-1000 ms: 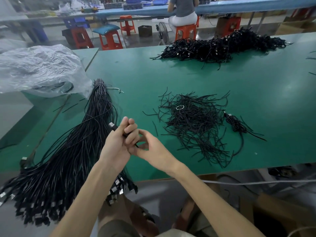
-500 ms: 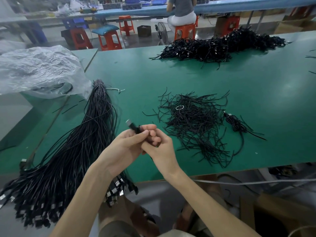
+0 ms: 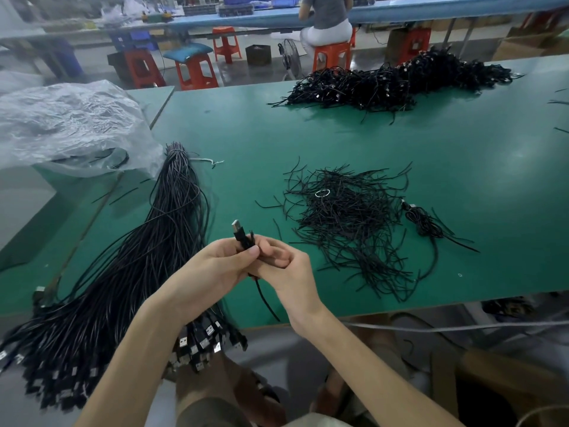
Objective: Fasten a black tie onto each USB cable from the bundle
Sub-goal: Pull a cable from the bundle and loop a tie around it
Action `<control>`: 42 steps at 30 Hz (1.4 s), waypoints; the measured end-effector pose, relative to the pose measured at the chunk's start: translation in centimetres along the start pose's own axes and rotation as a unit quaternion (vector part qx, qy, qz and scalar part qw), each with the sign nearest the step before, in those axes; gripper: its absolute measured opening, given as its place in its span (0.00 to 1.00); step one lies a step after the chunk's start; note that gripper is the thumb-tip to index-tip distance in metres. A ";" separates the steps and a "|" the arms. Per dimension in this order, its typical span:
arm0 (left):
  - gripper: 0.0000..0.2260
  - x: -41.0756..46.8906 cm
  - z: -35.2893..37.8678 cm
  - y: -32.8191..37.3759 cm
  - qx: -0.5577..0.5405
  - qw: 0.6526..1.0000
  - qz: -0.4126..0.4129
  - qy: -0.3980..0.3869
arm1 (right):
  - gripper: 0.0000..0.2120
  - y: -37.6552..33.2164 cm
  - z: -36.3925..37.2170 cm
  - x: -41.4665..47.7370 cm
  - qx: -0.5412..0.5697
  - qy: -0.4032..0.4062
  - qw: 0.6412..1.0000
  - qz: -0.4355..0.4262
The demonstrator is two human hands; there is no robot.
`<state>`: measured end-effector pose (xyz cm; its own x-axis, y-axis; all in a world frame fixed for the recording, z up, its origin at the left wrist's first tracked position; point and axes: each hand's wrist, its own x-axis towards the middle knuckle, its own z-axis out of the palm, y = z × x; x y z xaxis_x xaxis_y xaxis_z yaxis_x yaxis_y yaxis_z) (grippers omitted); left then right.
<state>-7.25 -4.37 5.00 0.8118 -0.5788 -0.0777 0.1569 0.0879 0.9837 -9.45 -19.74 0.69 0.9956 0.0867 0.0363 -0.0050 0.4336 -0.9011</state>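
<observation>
My left hand [image 3: 215, 266] grips a black USB cable [image 3: 240, 234] just below its plug, which sticks up above my fingers. My right hand [image 3: 284, 266] pinches the same cable and a short black tie at the plug's neck; the cable's tail hangs down between my wrists over the table's front edge. The big bundle of USB cables [image 3: 123, 272] lies on the left, plugs hanging off the edge. A loose pile of black ties [image 3: 348, 223] lies on the green table [image 3: 462, 180] to the right of my hands.
One tied cable [image 3: 421, 223] lies beside the tie pile. A heap of cables [image 3: 400, 81] sits at the table's far side. Crumpled clear plastic [image 3: 67, 124] covers the far left. A person sits on an orange stool [image 3: 331, 55] at the bench beyond.
Both hands, holding the cable, shifted to the right and came closer together. The plug now stands higher above my fingers, and my right hand has closed around the cable.
</observation>
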 end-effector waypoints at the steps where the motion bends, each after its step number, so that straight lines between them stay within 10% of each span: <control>1: 0.13 -0.1 -0.1 -0.1 0.011 1.000 -0.004 -0.001 | 0.17 0.2 0.1 0.0 -0.002 0.000 1.000 -0.002; 24: 0.10 0.5 0.4 -3.7 0.022 0.987 0.076 0.139 | 0.14 1.6 -0.3 1.2 -0.110 0.075 0.990 -0.050; 30: 0.06 0.5 -0.4 -4.0 0.102 0.962 0.050 0.248 | 0.21 1.0 -1.1 1.7 -0.362 0.060 0.921 -0.130; 42: 0.15 0.4 -2.2 -4.1 0.207 0.945 0.011 0.251 | 0.12 1.3 -1.8 0.8 -0.530 -0.067 0.833 -0.146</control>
<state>-6.36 -3.21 0.58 0.9934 -0.1127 -0.0219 -0.0118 -0.2905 0.9568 -8.50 -20.75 -1.22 0.9200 0.2459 0.3051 0.3919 -0.5757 -0.7177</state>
